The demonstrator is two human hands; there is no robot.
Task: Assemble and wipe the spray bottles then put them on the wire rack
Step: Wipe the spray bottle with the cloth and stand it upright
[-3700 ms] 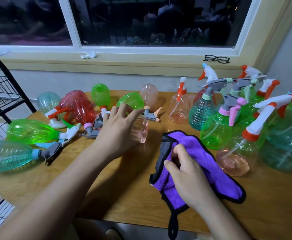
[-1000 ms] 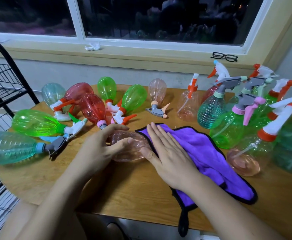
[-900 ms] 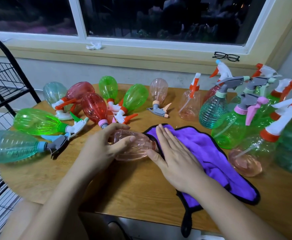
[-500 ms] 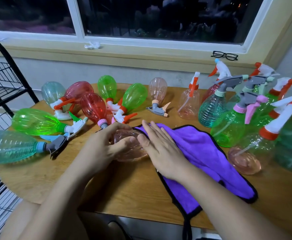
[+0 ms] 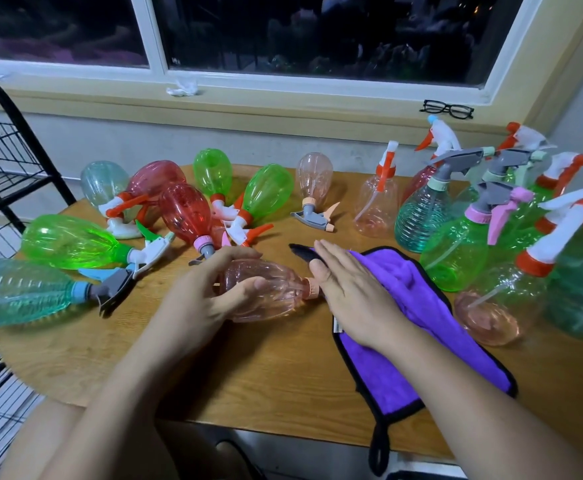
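A person's left hand (image 5: 203, 303) grips a clear pink bottle (image 5: 276, 296) lying on its side on a wooden table (image 5: 248, 375), with the fingers curled over the far side and the thumb on the near side. The bottle's orange neck points at the right hand (image 5: 352, 292), which lies flat on a purple cloth (image 5: 428, 306), fingers straight and close together. Beyond and to the left of the left hand, assembled bottles (image 5: 72, 242) lie on their sides. To the right of the right hand, upright bottles (image 5: 456, 251) stand crowded together. A black wire rack (image 5: 6, 168) stands well to the left of the left hand.
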